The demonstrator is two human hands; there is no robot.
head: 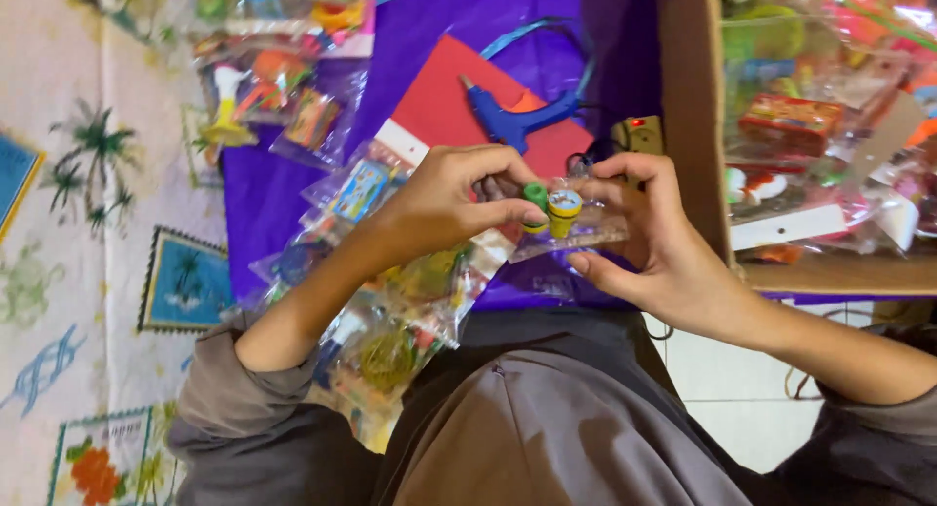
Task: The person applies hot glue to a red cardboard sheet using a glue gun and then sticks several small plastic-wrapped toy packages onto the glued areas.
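- Purple cloth (459, 18) covers the centre; patterned sheet (88, 223) at left.
- Left hand (444, 199): fingers pinched on small green toy (535, 198), frame centre.
- Right hand (649, 242): fingers closed around clear packet (576, 235) holding yellow toy (563, 211).
- Blue glue gun (512, 119) lies on red card (439, 101) above.
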